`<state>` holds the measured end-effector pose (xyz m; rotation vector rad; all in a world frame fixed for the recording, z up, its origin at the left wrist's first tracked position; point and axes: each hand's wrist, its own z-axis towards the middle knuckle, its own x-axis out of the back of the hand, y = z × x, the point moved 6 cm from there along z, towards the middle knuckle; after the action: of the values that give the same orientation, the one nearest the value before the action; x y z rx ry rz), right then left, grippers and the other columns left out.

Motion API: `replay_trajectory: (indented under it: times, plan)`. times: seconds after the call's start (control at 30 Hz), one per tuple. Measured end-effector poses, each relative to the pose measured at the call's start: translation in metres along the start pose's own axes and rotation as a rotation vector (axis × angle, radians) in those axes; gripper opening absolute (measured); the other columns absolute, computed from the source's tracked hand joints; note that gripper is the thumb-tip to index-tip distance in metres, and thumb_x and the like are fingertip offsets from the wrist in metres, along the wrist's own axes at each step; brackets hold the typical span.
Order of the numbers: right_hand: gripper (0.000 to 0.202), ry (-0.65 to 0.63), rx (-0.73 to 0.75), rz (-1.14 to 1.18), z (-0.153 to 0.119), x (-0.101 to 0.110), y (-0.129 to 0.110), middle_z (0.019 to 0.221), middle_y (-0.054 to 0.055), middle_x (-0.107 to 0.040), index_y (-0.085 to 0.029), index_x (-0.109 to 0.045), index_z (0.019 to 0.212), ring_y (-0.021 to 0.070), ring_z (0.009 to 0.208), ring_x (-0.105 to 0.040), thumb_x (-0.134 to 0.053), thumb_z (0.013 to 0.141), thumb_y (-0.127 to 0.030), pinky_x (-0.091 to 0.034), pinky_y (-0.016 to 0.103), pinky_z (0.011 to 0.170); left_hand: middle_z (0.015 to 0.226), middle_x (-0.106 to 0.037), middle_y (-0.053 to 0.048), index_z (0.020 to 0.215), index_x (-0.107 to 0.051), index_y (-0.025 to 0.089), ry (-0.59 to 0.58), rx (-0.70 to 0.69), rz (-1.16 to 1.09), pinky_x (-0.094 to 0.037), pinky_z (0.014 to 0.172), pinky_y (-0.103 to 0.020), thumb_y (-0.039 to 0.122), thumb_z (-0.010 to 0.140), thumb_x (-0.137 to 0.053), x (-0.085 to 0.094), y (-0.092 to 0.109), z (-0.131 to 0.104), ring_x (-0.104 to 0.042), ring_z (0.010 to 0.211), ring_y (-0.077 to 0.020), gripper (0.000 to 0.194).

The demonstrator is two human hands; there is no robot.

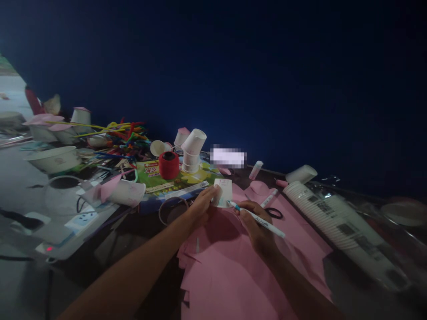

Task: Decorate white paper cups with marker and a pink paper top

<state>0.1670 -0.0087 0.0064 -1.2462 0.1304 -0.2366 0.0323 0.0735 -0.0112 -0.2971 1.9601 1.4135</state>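
Near the middle of the head view, my left hand (204,205) holds a small white paper cup (223,192) by its left side. Faint pink marks show near the cup's upper edge. In my right hand (252,221) is a white marker (270,226) with a teal collar, its tip at the lower right of the cup. Both hands are above a stack of pink paper sheets (227,275). The fingertips of my left hand are partly hidden behind the cup.
A red thread spool (169,166) and stacked cups (191,161) stand on a green package (150,171). Colourful pipe cleaners (130,133) and a power strip (66,231) are at left. A long sleeve of cups (343,231) lies at right; a glue stick (256,170) stands behind.
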Motion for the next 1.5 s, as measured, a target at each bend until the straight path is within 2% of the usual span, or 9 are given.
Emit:
replay_trajectory:
  times: [0.23,0.5,0.77,0.97,1.07,1.27,1.5]
  plan:
    - [0.015,0.002,0.007,0.006,0.000,0.000,0.001,0.089,0.004,-0.067,-0.023,-0.065,0.094,0.0197,0.084,-0.062,-0.059,0.085,-0.034,-0.048,0.035,0.077,0.079,-0.069,-0.006,0.096,-0.067,0.013,-0.002,0.019,0.025,-0.049,0.061,-0.023,0.033,0.078,-0.066,0.003,-0.002,0.001,-0.065,0.074,-0.0170,0.027]
    - [0.015,-0.004,-0.005,-0.001,-0.001,0.000,0.003,0.087,0.004,-0.067,-0.023,-0.065,0.094,0.0194,0.084,-0.062,-0.058,0.085,-0.034,-0.048,0.035,0.079,0.079,-0.068,-0.004,0.092,-0.068,0.012,0.011,-0.005,0.022,-0.047,0.065,-0.020,0.032,0.076,-0.068,0.005,-0.001,0.003,-0.061,0.072,-0.0131,0.025]
    - [0.015,-0.006,0.057,-0.033,0.002,-0.001,-0.006,0.088,0.004,-0.066,-0.022,-0.066,0.093,0.0186,0.082,-0.062,-0.058,0.084,-0.032,-0.048,0.033,0.076,0.080,-0.068,-0.005,0.098,-0.066,0.013,-0.018,0.022,0.029,-0.048,0.061,-0.023,0.036,0.074,-0.070,0.000,-0.002,0.000,-0.064,0.073,-0.0167,0.034]
    - [0.012,-0.095,0.110,-0.044,-0.001,-0.006,-0.013,0.086,0.001,-0.064,-0.025,-0.066,0.092,0.0157,0.079,-0.059,-0.057,0.086,-0.028,-0.047,0.029,0.073,0.084,-0.069,-0.006,0.097,-0.067,0.014,-0.056,-0.003,0.029,-0.050,0.067,-0.025,0.036,0.073,-0.071,-0.002,-0.001,0.000,-0.065,0.079,-0.0186,0.033]
    - [0.011,-0.102,0.099,-0.047,-0.001,-0.006,-0.013,0.084,0.000,-0.063,-0.025,-0.065,0.092,0.0152,0.077,-0.059,-0.056,0.086,-0.028,-0.046,0.028,0.071,0.083,-0.069,-0.005,0.097,-0.067,0.014,-0.045,-0.005,0.028,-0.050,0.067,-0.024,0.036,0.072,-0.072,-0.001,-0.001,0.000,-0.065,0.079,-0.0179,0.034]
    - [0.012,-0.035,0.056,-0.049,0.000,-0.002,-0.009,0.083,0.002,-0.064,-0.023,-0.064,0.092,0.0162,0.076,-0.059,-0.057,0.085,-0.029,-0.046,0.029,0.069,0.079,-0.068,-0.004,0.095,-0.066,0.013,-0.012,0.009,0.024,-0.049,0.067,-0.024,0.039,0.069,-0.075,0.000,-0.002,0.000,-0.064,0.075,-0.0166,0.038]
    - [0.012,-0.081,0.062,-0.059,-0.001,-0.003,-0.006,0.084,0.002,-0.063,-0.023,-0.066,0.090,0.0162,0.076,-0.057,-0.057,0.084,-0.029,-0.045,0.029,0.070,0.079,-0.068,-0.005,0.095,-0.066,0.014,-0.030,0.010,0.036,-0.047,0.062,-0.023,0.039,0.068,-0.075,0.000,-0.002,0.001,-0.063,0.074,-0.0171,0.037]
